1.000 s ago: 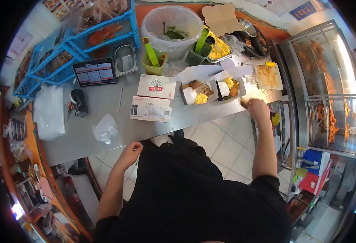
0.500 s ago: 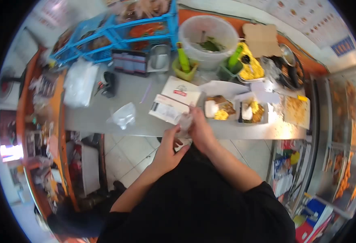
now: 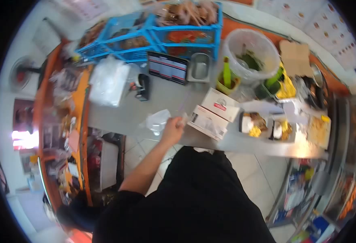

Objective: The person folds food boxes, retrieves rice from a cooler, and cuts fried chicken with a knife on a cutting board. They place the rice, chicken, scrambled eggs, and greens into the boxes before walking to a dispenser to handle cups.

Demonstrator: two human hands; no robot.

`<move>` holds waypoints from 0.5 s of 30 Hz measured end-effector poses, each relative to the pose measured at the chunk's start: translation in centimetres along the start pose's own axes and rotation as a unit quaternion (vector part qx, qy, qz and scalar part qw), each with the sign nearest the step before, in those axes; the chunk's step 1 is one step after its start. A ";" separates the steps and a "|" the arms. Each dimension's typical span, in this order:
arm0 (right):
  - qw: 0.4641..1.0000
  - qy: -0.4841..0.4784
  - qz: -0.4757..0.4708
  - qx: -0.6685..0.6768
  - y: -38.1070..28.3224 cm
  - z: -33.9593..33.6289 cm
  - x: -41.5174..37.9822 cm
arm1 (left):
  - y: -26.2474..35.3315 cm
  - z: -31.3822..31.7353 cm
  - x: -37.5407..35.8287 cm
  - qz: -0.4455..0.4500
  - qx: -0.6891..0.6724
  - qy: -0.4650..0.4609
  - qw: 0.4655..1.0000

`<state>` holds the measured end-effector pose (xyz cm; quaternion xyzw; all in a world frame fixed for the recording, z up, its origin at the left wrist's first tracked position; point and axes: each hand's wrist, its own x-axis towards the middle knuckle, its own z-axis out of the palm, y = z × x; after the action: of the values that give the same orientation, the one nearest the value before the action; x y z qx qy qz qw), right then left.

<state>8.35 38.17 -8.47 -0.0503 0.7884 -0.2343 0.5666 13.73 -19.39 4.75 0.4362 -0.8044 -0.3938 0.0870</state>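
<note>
My left hand [image 3: 173, 131] is over the front of the steel counter, closed on a small piece of clear plastic [image 3: 183, 119]; blur hides its exact kind. Just left of the hand, a crumpled clear plastic bag [image 3: 157, 122] lies on the counter. To the right sit two white cartons: a carton with a red logo [image 3: 219, 104] and, in front of it, a carton with a printed label [image 3: 207, 122]. Farther right are two open food boxes, one [image 3: 254, 124] beside the other [image 3: 282, 129], with rice and yellow food. My right hand is out of view.
Blue crates [image 3: 186, 36] of food line the back. A tablet [image 3: 167, 67], a steel container [image 3: 199, 67], a large clear tub [image 3: 251, 54] and green-handled tools in small pots [image 3: 227, 83] stand before them. A tape dispenser [image 3: 142, 87] and a stack of plastic bags [image 3: 110, 81] lie left.
My left hand has moved left, away from the cartons, towards the plastic bag. My right hand, earlier beside it at the clear plastic, has left the view. The camera view has shifted.
</note>
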 end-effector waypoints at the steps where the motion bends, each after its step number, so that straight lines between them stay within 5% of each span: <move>1: 0.996 -0.024 0.078 -0.046 0.6 1.9 -3.2 | 0.3 -0.5 2.1 0.009 0.006 -0.040 0.999; 4: 0.989 0.010 0.138 0.047 1.1 6.6 -8.4 | 3.1 -2.4 8.6 -0.012 0.040 -0.171 0.984; 9: 0.968 0.088 0.156 0.174 -5.1 12.6 -11.6 | 1.4 0.6 17.2 0.115 0.094 -0.264 0.953; 12: 0.957 0.105 0.152 0.223 -9.3 15.1 -11.5 | 2.6 1.7 18.2 0.096 0.018 -0.227 0.969; 15: 0.947 0.113 0.157 0.256 -12.2 17.1 -11.1 | 1.9 2.3 18.6 0.235 0.100 -0.256 0.932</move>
<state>25.65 25.89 2.20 0.2472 0.7586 -0.3406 0.4973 0.17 -31.87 0.78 0.1255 -0.9141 -0.3780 -0.0763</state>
